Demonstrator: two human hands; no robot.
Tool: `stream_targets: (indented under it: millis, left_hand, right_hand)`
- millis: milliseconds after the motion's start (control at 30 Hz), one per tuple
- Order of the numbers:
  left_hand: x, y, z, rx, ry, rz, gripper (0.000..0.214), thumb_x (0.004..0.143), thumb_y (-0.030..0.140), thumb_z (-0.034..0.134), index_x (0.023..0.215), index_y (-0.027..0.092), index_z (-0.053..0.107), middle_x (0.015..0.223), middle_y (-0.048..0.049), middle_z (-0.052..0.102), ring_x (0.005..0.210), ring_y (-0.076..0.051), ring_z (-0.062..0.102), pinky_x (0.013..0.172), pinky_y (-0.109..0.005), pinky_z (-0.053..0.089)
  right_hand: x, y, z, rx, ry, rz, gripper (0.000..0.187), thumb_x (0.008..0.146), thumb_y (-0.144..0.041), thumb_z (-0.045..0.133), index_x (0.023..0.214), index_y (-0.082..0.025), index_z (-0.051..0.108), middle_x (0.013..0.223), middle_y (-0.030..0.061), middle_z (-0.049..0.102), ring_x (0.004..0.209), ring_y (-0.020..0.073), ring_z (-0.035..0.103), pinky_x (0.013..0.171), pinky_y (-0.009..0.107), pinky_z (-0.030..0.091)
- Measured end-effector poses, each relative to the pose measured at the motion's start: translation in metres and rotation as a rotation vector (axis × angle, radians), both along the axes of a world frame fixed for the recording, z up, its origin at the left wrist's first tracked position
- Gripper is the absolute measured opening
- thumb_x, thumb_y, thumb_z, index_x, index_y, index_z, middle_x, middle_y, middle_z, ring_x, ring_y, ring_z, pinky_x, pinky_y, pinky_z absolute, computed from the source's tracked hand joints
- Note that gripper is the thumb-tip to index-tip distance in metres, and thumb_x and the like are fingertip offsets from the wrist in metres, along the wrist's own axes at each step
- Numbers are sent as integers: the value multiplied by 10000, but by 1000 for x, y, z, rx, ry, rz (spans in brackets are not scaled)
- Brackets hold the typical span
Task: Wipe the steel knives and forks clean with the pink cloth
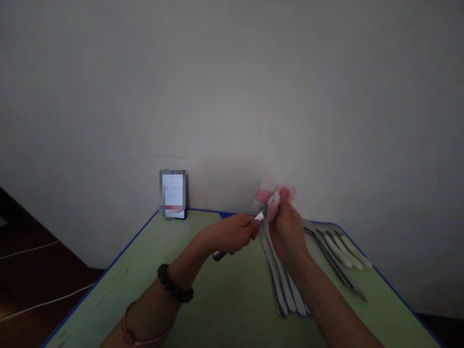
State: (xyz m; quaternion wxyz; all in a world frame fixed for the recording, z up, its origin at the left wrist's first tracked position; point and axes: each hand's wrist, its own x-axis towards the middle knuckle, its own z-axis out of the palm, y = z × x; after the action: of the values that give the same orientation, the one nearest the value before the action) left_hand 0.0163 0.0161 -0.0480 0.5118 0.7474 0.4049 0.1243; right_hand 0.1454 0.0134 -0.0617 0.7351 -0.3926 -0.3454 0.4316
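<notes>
My left hand (235, 233) is closed around a piece of metal cutlery (259, 216). The dark, rounded end of its handle sticks out below the palm, and its far end is hidden in a cloth. That crumpled pink-and-white cloth (272, 204) is bunched in my right hand (287, 220), whose fingers press it around the cutlery's tip. Both hands are raised over the back of the table. Under my right forearm lies a row of several silver table knives (281, 280), partly covered by the arm.
Right of the knives lie long dark metal utensils (337, 263) and several white-handled utensils (342, 251). A phone with a blurred screen (174, 191) leans against the wall (232, 96) at the back left. The green table (152, 270) has a blue edge.
</notes>
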Motion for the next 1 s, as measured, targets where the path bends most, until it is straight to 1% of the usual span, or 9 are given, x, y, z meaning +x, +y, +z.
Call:
stream_targets:
  millis: [100,167,333,433,600,700,833,933,1000]
  left_hand:
    - [0,3,-3,50,8,32,268,906,367,319,712,197,392,553,62,352,400,-81,343,335,-180,298]
    - [1,2,0,76,13,46,280,909,365,312,694,199,379,547,63,347,401,-79,333,336,-177,287]
    - [-5,-4,14,103,56,19,377,910,469,296,671,195,394,545,58,354,409,-78,321,362,-186,285]
    - [-11,-4,18,200,139,-13,404,904,483,303,670,186,445,556,41,402,443,-96,365,402,-201,297]
    - [-10,0,12,381,140,9,318,896,331,312,626,200,415,578,17,447,536,-132,429,505,-227,340]
    - [-8,1,10,456,134,23,283,884,279,320,626,204,411,576,18,434,536,-134,410,521,-234,326]
    - [-8,-3,16,438,163,17,370,914,357,287,585,210,369,527,33,376,485,-127,364,493,-245,291]
    - [-9,-7,21,405,185,-11,390,920,387,287,583,207,368,523,38,384,478,-124,369,495,-247,290]
    - [-8,-8,20,378,197,-28,387,923,385,282,591,207,369,530,35,397,480,-127,380,502,-249,302]
  right_hand:
    - [-8,-1,-13,-9,-92,101,411,771,-579,543,648,-187,557,558,-21,536,519,122,435,502,252,342]
    - [-6,0,-13,-14,-117,110,398,767,-567,552,676,-181,579,584,-12,560,542,129,453,518,252,348]
    - [11,6,3,9,27,-3,386,723,-556,605,613,-189,549,525,-48,494,487,102,389,494,240,314]
    - [12,6,3,16,59,-47,400,723,-575,596,595,-201,535,517,-43,486,480,111,388,496,252,319]
    - [-8,-2,-15,-85,-179,59,503,759,-651,496,524,-206,506,499,-16,506,506,132,411,522,263,333]
    - [-10,-3,-17,-103,-242,110,494,764,-630,509,532,-195,524,522,-5,537,548,139,443,551,261,346]
    - [7,3,-5,-34,-100,128,435,754,-588,552,593,-185,578,541,-9,560,542,132,460,544,255,354]
    - [17,9,4,-30,24,49,392,742,-554,584,612,-185,586,534,-23,553,495,118,448,514,254,352]
    - [17,10,2,-25,53,-4,388,752,-553,574,626,-187,589,534,-29,549,483,116,447,508,254,357]
